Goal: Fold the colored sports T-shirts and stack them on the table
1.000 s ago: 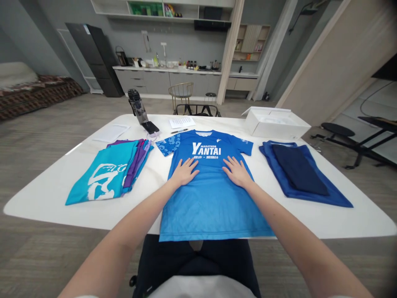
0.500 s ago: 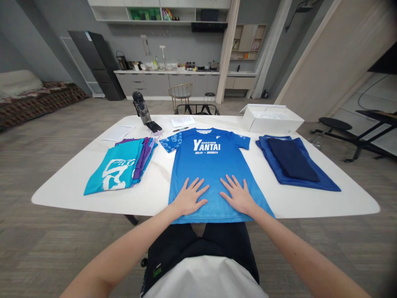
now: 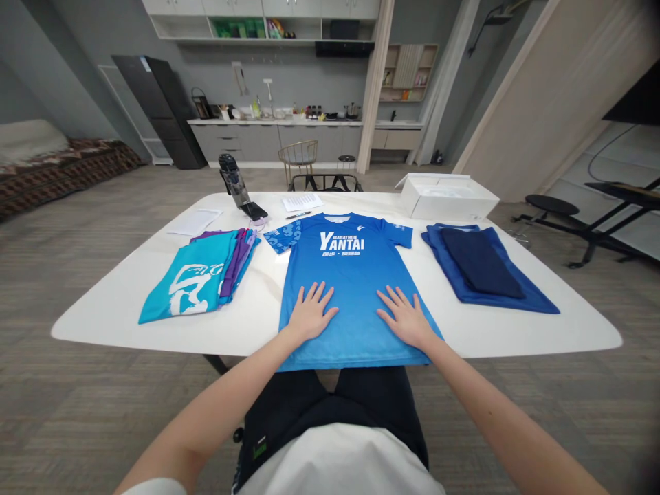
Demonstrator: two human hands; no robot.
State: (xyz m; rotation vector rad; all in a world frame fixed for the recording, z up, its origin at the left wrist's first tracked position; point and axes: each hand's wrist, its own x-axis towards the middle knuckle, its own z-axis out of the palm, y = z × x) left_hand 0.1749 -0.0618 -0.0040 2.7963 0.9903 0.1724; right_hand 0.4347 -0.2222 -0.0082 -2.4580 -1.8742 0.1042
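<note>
A blue T-shirt (image 3: 343,275) with white "Yantai Marathon" lettering lies spread face up on the white table (image 3: 118,275), its collar away from me and its hem at the near edge. My left hand (image 3: 311,313) rests on the left side of the shirt's lower half, fingers spread. On the right side, my right hand (image 3: 405,317) lies flat with its fingers apart. Neither hand grips the cloth. Left of the shirt is a stack of folded teal and purple garments (image 3: 203,268). To its right lie folded blue garments (image 3: 536,289) with a dark navy piece (image 3: 482,261) on top.
Toward the far edge stand a dark bottle (image 3: 234,182), a phone (image 3: 254,211), printed paper (image 3: 302,201) with a pen (image 3: 298,215), and an open white box (image 3: 448,199). A white sheet (image 3: 193,221) lies at the left. Chairs stand beyond the table.
Both hands have slid a little away from me and farther apart over the shirt. The shirt's lower right corner has shifted inward. My view has moved slightly.
</note>
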